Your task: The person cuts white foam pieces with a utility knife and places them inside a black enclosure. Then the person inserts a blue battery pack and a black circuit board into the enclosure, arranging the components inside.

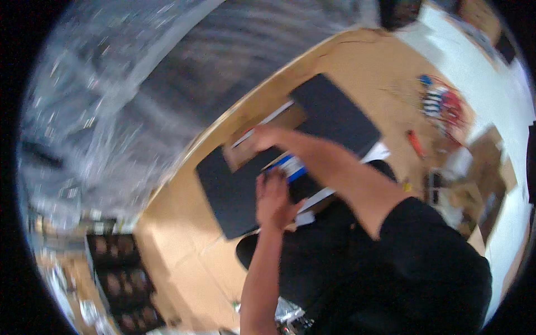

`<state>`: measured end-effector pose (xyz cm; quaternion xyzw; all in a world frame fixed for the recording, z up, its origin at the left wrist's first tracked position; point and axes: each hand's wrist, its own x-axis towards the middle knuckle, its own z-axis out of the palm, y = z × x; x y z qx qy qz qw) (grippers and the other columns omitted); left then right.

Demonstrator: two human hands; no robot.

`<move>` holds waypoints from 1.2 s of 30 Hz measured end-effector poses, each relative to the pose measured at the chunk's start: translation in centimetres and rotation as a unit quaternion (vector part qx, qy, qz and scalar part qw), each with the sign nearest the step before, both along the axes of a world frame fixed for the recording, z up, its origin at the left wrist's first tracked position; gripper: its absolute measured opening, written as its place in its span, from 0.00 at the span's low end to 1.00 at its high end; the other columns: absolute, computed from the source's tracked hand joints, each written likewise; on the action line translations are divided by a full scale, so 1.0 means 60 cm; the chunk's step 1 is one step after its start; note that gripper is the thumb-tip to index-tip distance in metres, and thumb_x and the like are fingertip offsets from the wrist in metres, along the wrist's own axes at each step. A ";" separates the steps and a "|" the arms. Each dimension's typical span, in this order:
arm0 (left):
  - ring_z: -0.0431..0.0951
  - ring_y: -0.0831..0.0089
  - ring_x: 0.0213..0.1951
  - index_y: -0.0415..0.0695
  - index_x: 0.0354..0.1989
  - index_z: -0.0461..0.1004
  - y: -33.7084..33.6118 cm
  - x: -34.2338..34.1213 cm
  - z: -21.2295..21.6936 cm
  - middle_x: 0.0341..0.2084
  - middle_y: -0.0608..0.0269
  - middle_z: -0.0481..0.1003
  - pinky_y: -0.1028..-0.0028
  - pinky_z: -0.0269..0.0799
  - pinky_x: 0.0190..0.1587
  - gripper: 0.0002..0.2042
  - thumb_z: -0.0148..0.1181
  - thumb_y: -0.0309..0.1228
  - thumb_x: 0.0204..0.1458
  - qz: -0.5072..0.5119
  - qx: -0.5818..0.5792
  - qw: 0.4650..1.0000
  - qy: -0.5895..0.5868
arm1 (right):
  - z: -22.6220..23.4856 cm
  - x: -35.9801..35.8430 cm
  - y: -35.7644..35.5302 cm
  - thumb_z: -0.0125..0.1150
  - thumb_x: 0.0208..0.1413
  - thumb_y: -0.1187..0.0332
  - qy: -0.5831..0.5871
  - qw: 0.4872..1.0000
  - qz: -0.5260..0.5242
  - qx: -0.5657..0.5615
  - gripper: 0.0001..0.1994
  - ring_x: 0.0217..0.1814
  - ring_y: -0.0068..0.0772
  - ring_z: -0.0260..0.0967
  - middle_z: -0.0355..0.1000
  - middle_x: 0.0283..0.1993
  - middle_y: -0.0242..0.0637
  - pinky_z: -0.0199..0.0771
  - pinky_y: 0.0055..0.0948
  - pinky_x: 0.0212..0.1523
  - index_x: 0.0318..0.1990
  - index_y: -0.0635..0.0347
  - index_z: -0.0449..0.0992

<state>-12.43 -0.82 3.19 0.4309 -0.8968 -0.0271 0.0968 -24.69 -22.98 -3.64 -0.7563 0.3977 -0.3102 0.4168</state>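
A dark mat [338, 111] lies slantwise in front of me, and on it is a brown cardboard piece [237, 157] with a pale edge. My right hand [266, 138] reaches across to this cardboard, its fingers curled at the edge beside a small red-and-white spot. What it grips is too blurred to tell. Nearer to me, my left hand [273, 198] is open, thumb spread away from the fingers. Its fingertips touch or hover by a blue-and-white flat item [290, 166]; blur hides which.
Clear plastic sheeting [128, 84] hangs beyond the tan surface's raised edge. Black trays [120, 279] stand at lower left. To the right are a red-handled tool [415, 143], a bundle of red and striped wires [446, 106] and an open cardboard box [486, 190]. My black-clothed legs are close below the mat.
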 end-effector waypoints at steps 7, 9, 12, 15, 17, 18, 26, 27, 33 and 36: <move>0.57 0.54 0.71 0.37 0.69 0.58 0.009 0.006 0.018 0.67 0.47 0.61 0.53 0.42 0.76 0.54 0.79 0.50 0.32 0.051 0.001 0.998 -0.044 | 0.099 0.050 0.107 0.63 0.46 0.70 -0.043 0.951 -0.298 -0.064 0.08 0.42 0.53 0.78 0.80 0.37 0.47 0.78 0.47 0.43 0.35 0.58 0.82; 0.56 0.55 0.72 0.37 0.69 0.57 0.009 0.016 0.013 0.69 0.47 0.59 0.54 0.41 0.76 0.55 0.79 0.49 0.32 0.072 0.007 0.995 -0.065 | 0.124 0.023 0.196 0.61 0.52 0.70 -0.184 0.932 -0.266 -0.166 0.06 0.38 0.52 0.74 0.76 0.33 0.45 0.74 0.46 0.38 0.36 0.59 0.78; 0.54 0.57 0.73 0.36 0.70 0.55 0.014 0.019 0.018 0.72 0.47 0.55 0.55 0.41 0.77 0.55 0.78 0.49 0.33 0.083 0.001 0.994 -0.070 | 0.152 -0.097 0.359 0.63 0.56 0.68 -0.196 0.904 -0.260 -0.278 0.05 0.39 0.51 0.73 0.75 0.34 0.43 0.72 0.44 0.40 0.36 0.59 0.77; 0.50 0.58 0.75 0.38 0.74 0.49 0.013 0.021 0.020 0.75 0.52 0.48 0.56 0.40 0.77 0.59 0.78 0.47 0.35 0.061 -0.003 0.993 -0.105 | 0.094 -0.224 0.500 0.65 0.55 0.66 -0.158 0.904 -0.343 -0.199 0.08 0.40 0.52 0.74 0.76 0.37 0.44 0.74 0.45 0.43 0.38 0.59 0.79; 0.50 0.58 0.75 0.39 0.74 0.49 0.012 0.024 0.010 0.75 0.53 0.48 0.55 0.40 0.77 0.58 0.77 0.47 0.35 0.056 0.000 0.993 -0.105 | 0.053 -0.305 0.589 0.65 0.56 0.61 0.042 0.912 -0.395 -0.102 0.13 0.46 0.51 0.74 0.76 0.38 0.45 0.75 0.44 0.49 0.44 0.58 0.78; 0.50 0.58 0.75 0.39 0.74 0.48 0.012 0.017 0.006 0.75 0.54 0.48 0.55 0.40 0.77 0.58 0.77 0.47 0.36 0.052 -0.001 0.993 -0.102 | 0.021 -0.333 0.636 0.64 0.56 0.58 0.141 0.893 -0.415 -0.101 0.17 0.54 0.52 0.70 0.74 0.47 0.46 0.71 0.45 0.55 0.48 0.56 0.77; 0.51 0.56 0.75 0.41 0.74 0.50 0.015 0.010 0.006 0.75 0.52 0.50 0.54 0.42 0.76 0.57 0.77 0.46 0.35 0.070 -0.024 0.991 -0.114 | -0.043 -0.358 0.755 0.61 0.59 0.52 0.137 0.905 -0.400 -0.043 0.29 0.74 0.57 0.55 0.58 0.73 0.49 0.58 0.52 0.72 0.67 0.50 0.67; 0.51 0.56 0.75 0.40 0.74 0.51 0.016 0.006 0.010 0.75 0.51 0.50 0.54 0.41 0.76 0.57 0.77 0.46 0.35 0.075 -0.018 0.990 -0.114 | -0.045 -0.360 0.749 0.59 0.60 0.52 0.114 0.909 -0.399 -0.029 0.29 0.75 0.57 0.52 0.56 0.74 0.49 0.55 0.54 0.72 0.66 0.51 0.67; 0.52 0.53 0.74 0.41 0.74 0.53 0.018 0.002 0.008 0.74 0.51 0.52 0.52 0.44 0.75 0.55 0.78 0.44 0.36 0.075 -0.016 0.989 -0.127 | -0.068 -0.377 0.735 0.61 0.59 0.54 0.070 0.912 -0.402 -0.045 0.27 0.75 0.57 0.53 0.57 0.73 0.49 0.54 0.54 0.73 0.65 0.51 0.69; 0.53 0.53 0.74 0.42 0.74 0.54 0.015 0.012 0.000 0.74 0.51 0.53 0.50 0.46 0.74 0.55 0.78 0.44 0.36 0.069 -0.034 0.989 -0.127 | -0.070 -0.377 0.735 0.62 0.59 0.54 0.067 0.911 -0.404 -0.049 0.27 0.75 0.57 0.53 0.57 0.73 0.49 0.54 0.54 0.73 0.64 0.51 0.70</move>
